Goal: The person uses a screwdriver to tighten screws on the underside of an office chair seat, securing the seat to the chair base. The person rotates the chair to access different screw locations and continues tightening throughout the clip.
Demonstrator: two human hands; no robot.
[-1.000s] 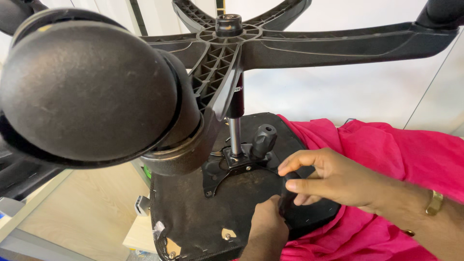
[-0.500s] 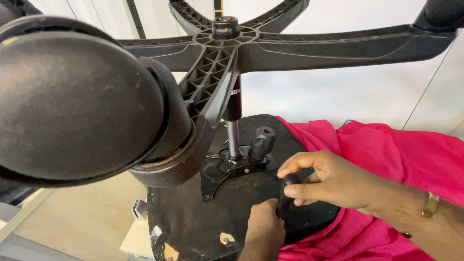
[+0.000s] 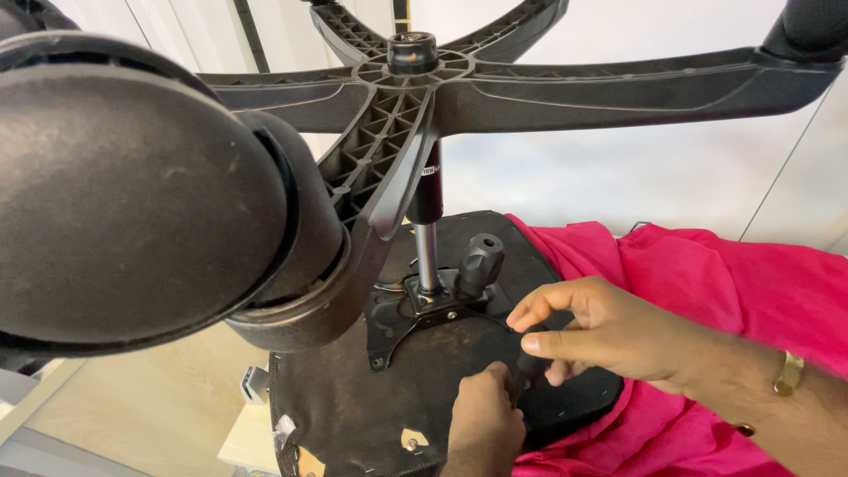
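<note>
Small dark tool [image 3: 533, 364] pinched by right hand [image 3: 609, 336] at lower centre; left hand [image 3: 484, 422] closed beside it, contents cannot be told. Seat underside [image 3: 353, 415] beneath, caster [image 3: 132, 185] upper left.

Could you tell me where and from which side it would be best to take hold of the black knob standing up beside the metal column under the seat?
Probably grip the knob around its faceted head, coming from the right, where the right hand already is. The facets give the fingers flat purchase, and it tilts free above the plate. The column crowds its left side.
</note>
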